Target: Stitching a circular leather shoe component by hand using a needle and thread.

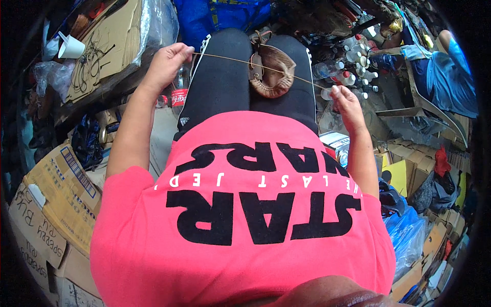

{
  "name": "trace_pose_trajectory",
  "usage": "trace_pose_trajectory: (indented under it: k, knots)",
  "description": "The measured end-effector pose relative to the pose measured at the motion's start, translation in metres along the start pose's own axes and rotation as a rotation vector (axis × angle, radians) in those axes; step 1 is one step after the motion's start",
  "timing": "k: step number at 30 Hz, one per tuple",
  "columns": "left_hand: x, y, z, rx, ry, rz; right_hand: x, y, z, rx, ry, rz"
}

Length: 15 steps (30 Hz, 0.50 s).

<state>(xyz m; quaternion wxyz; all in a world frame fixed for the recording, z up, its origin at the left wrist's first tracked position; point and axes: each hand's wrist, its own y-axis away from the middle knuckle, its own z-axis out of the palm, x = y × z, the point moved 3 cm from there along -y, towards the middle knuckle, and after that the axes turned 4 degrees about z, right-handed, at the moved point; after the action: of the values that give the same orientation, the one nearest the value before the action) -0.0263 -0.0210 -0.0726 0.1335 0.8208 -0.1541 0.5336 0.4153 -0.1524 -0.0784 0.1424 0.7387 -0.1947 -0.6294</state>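
A thin tan thread [225, 59] stretches nearly straight across my lap, sloping down to the right. My left hand [170, 62], beyond my left thigh, is closed in a pinch on one end. On the other side, my right hand [348, 104] pinches the thread between thumb and fingertips, by my right thigh. A brown leather shoe [276, 66] with a strap and a stitched or ridged edge rests on my black-trousered thighs. The thread passes over it; whether it is sewn into the leather, I cannot tell. Neither hand touches the shoe.
Several plastic bottles [355, 59] crowd the floor at the right, near a blue cloth [450, 82]. A flat cardboard sheet [105, 56] with dark cords and a white cup [71, 47] lie at the far left. Cardboard boxes [61, 194] stand at the near left.
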Motion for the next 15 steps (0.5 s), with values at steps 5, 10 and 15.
trace_pose_trajectory:
  k: [5,10,15]
  knots:
    - [0.072,-0.021,0.016,0.315,-0.427,0.456,0.004,-0.009,-0.034,0.102,0.300,-0.024]
    - [0.113,-0.047,0.122,-0.322,-0.273,0.583,-0.064,-0.007,0.043,-0.091,0.329,-0.329]
    - [0.114,-0.071,0.149,-0.544,-0.339,0.406,-0.063,-0.024,0.051,-0.119,0.336,-0.328]
